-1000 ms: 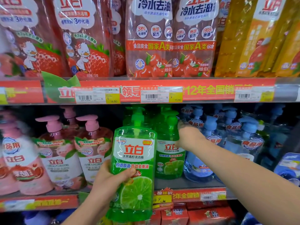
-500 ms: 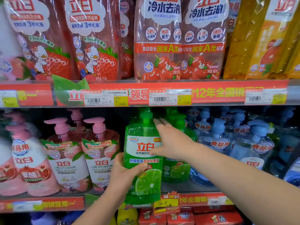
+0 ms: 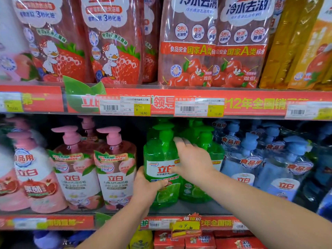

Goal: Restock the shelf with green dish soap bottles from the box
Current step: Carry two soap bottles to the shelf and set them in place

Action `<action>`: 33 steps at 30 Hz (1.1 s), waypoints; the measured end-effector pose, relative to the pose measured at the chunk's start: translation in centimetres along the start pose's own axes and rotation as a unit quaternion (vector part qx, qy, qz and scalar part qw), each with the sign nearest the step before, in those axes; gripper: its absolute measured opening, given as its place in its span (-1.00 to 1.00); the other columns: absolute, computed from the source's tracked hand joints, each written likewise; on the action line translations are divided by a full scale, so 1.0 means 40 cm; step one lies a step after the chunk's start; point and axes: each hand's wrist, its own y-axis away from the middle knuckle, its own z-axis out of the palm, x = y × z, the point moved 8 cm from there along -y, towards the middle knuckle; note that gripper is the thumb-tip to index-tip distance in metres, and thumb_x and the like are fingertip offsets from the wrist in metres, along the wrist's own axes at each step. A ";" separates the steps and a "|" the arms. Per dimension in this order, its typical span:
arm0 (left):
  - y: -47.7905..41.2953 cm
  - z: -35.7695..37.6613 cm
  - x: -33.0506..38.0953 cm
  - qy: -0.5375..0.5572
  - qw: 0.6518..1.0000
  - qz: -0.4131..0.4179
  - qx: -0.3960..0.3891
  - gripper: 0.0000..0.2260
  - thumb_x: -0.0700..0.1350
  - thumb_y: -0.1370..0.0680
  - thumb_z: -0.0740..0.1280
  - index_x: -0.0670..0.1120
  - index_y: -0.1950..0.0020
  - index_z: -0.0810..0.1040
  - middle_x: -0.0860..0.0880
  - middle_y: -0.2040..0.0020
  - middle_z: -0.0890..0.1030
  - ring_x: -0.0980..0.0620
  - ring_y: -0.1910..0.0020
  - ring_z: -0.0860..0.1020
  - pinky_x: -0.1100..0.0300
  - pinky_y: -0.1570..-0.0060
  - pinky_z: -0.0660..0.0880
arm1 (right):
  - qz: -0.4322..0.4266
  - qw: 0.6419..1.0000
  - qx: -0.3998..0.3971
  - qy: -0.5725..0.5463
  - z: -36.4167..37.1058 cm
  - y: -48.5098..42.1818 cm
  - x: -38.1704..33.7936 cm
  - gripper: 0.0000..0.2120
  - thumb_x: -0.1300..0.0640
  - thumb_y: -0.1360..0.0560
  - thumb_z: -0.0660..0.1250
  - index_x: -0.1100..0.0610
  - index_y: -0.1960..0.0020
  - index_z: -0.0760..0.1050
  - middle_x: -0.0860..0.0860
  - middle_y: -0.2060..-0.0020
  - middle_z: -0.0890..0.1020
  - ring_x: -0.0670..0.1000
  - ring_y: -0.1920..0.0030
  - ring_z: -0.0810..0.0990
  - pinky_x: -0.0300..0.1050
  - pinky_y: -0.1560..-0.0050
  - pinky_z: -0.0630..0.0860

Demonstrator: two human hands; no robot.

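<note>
**Green dish soap bottle at the shelf front, 2 hands on it**

I see a shop shelf (image 3: 197,206) from head height. 1 green dish soap bottle (image 3: 160,155) with a pump top stands upright at the near edge of the shelf, in front of the other green bottles (image 3: 206,146). Pink pump bottles (image 3: 115,169) stand just left of it and blue pump bottles (image 3: 251,159) fill the right. I cannot tell whether its base already rests fully on the shelf. The box is not in view.

My left hand (image 3: 145,187) wraps the bottle's lower left side, with the thumb across the front by the lime picture. My right hand (image 3: 194,164) lies flat against the upper front and right shoulder, fingers straight and together, gripping nothing.

I judge the bottle full and fairly heavy. Its plastic wall is smooth, glossy and probably slippery, and may give a little when squeezed. The wide lower body is the sound place to hold it. The pump neck looks thin, and lifting by it risks a tilt. A flat palm high on the shoulder should slide it back without tipping its neighbours.
</note>
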 end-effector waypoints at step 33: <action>0.025 0.038 0.263 -0.665 0.692 0.278 0.048 -0.07 0.18 -0.45 0.34 -0.24 -0.53 -0.14 -0.16 -0.51 0.20 -0.07 -0.52 0.11 0.00 -0.49 -0.07 | 0.084 0.979 0.020 0.182 0.000 0.067 0.247 0.00 -0.21 -0.32 0.44 0.21 -0.52 0.03 0.17 -0.47 0.27 0.15 -0.45 0.28 0.17 -0.47 0.02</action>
